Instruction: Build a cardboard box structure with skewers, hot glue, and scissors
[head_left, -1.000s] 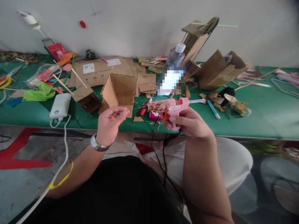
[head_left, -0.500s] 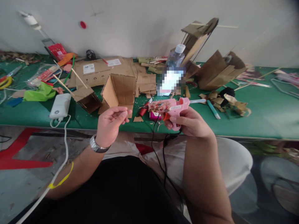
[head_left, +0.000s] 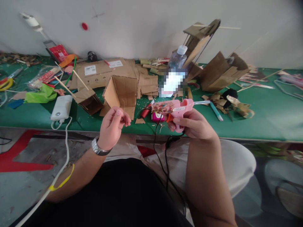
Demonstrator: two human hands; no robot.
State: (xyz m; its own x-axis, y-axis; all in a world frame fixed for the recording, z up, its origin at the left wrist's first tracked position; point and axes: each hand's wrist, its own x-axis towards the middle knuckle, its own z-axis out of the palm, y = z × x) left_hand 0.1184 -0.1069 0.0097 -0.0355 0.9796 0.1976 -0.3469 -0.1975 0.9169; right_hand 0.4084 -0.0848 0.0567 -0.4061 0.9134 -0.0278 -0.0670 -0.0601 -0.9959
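Note:
A pink hot glue gun (head_left: 176, 108) is gripped by its handle in my right hand (head_left: 197, 124), its nozzle pointing left. A clear glue stick (head_left: 201, 102) juts from its back, and residue coats the front of its barrel. My left hand (head_left: 113, 126) hovers left of the nozzle, thumb pressed to the fingers in a pinch; whatever may be between them is too small to make out. Just behind that hand stands an open cardboard box (head_left: 124, 91). To its left lies a smaller cardboard box with two wooden sticks (head_left: 88, 99).
The green table (head_left: 260, 123) also carries a white power bank (head_left: 61, 107) with a cable, a lit phone (head_left: 172, 83), a plastic bottle (head_left: 177, 58), and cardboard structures (head_left: 222, 72). A light-blue stick-like tool (head_left: 216, 111) lies right of the glue gun. Black cords (head_left: 167, 160) hang over my lap.
My left thumb has shifted up and left along the fingers, and the fingers have curled more. My right hand keeps the glue gun nearly still, slightly farther right.

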